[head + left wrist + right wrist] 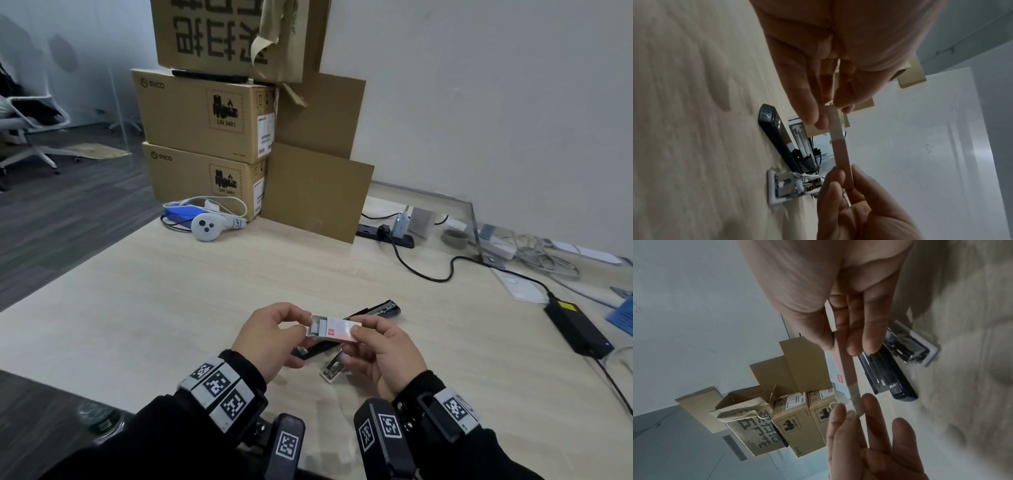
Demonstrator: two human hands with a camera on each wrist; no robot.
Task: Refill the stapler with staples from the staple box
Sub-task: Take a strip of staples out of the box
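Note:
The staple box [337, 331], a small pale sleeve with a red logo, is held above the table between both hands. My left hand [306, 323] pinches its grey inner tray [317, 328], which sticks out of the sleeve's left end. My right hand [359, 329] grips the sleeve's other end. In the left wrist view my left hand [831, 115] pinches the tray [835, 126]. In the right wrist view my right hand [840, 347] holds the sleeve [849, 373]. The stapler [376, 310] lies swung open on the table under the hands, its metal magazine [331, 369] nearest me.
Stacked cardboard boxes [205, 116] stand at the back of the wooden table [171, 291], with a white controller [205, 228] in front of them. A power strip [387, 234], cables and a black power brick [575, 329] lie on the right. The table's left edge drops to carpet.

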